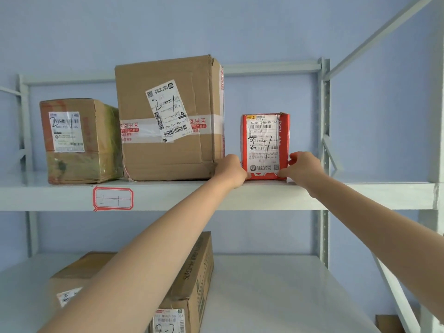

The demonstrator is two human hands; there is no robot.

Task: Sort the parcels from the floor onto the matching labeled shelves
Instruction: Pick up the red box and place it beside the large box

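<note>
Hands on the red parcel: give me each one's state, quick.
Left hand: grips the lower left edge of the small red cardboard parcel on the white metal shelf.
Right hand: pinches the parcel's lower right edge.

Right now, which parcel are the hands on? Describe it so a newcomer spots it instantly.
Find the upper shelf tagged 2-1. Three parcels stand there; take the rightmost, the red parcel, between left hand and right hand. It is the smallest, and its neighbours are brown cardboard.

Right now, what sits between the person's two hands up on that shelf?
In the head view, the red parcel marked 2-1 stands upright between the left hand and right hand, both touching its lower sides.
</note>
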